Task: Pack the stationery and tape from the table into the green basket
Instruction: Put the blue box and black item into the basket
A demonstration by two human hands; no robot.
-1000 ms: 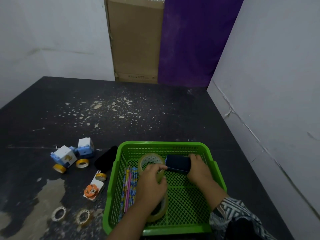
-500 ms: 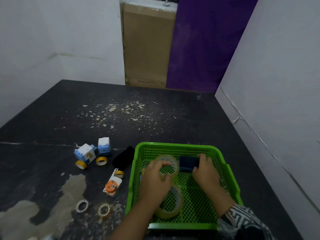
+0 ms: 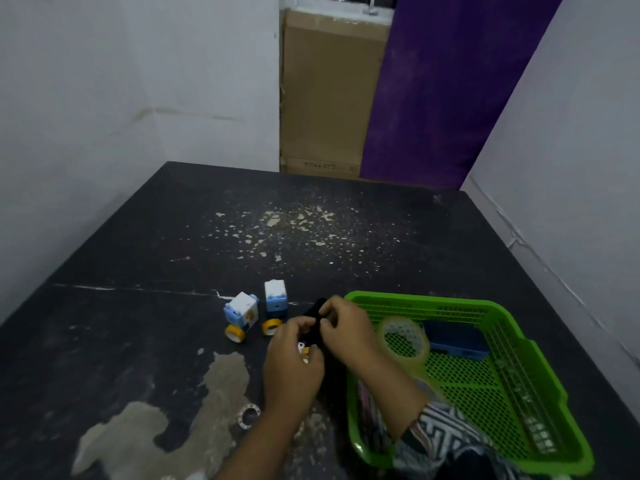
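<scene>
The green basket [image 3: 415, 301] stands at the right and holds a clear tape roll [image 3: 403, 337], a dark blue box [image 3: 453, 341] and pencils [image 3: 367, 403] along its left wall. Just left of the basket, both hands meet on a black case [image 3: 313, 329] lying on the table. My right hand [image 3: 346, 327] pinches its far end. My left hand [image 3: 294, 368] curls on its left side. A small white-and-orange dispenser [image 3: 304, 350] peeks out under the left hand.
Two white-and-blue cube sharpeners [image 3: 242, 310] [image 3: 275, 299] and two small yellow tape rolls [image 3: 235, 332] [image 3: 270, 327] sit left of the hands. A pale tape ring [image 3: 248, 415] lies nearer me. White walls close in on the left and right of the dark table [image 3: 138, 341].
Both hands have left the basket and moved left onto the black case. The clear tape roll and blue box stay in the basket. The view has tilted up and shifted left.
</scene>
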